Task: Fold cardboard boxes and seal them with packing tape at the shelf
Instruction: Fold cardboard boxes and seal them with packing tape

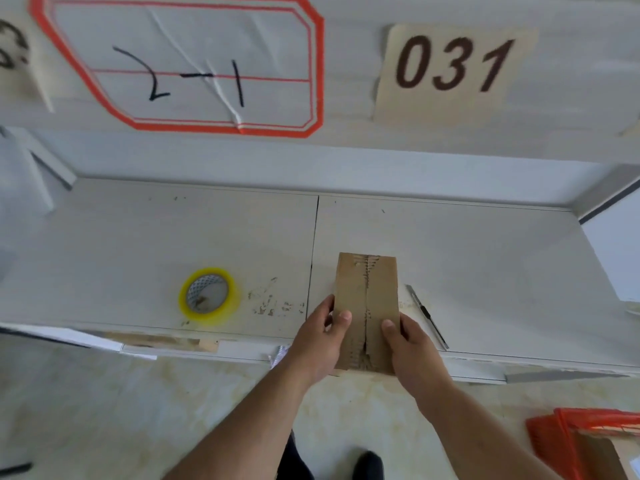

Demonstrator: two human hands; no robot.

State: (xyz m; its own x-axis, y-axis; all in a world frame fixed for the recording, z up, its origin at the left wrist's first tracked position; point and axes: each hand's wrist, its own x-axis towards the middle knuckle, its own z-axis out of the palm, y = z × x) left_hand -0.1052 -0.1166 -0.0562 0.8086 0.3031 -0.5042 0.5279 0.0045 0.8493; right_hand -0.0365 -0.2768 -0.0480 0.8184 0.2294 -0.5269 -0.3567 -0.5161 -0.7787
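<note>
box [367, 292] on shelf [485, 258] at front edge; tape roll [209, 295] left of it, knife [426, 315] just right.

A tan paper label [453, 72] reads "031"; the red-bordered sheet [183, 64] reads "2-1"

Both hands are holding a small cardboard box [367, 306] at the front edge of the white shelf [485, 258]. The left hand [320, 337] is gripping its left side, thumb lying on top; the right hand [412, 344] is gripping the right side likewise. The flaps are meeting along a ragged centre seam. A yellow tape roll [209, 295] is lying flat to the left, well apart. A utility knife [427, 315] is lying just beside the box on the right. Labels reading "2-1" [180, 64] and "031" [453, 65] are showing above.
</note>
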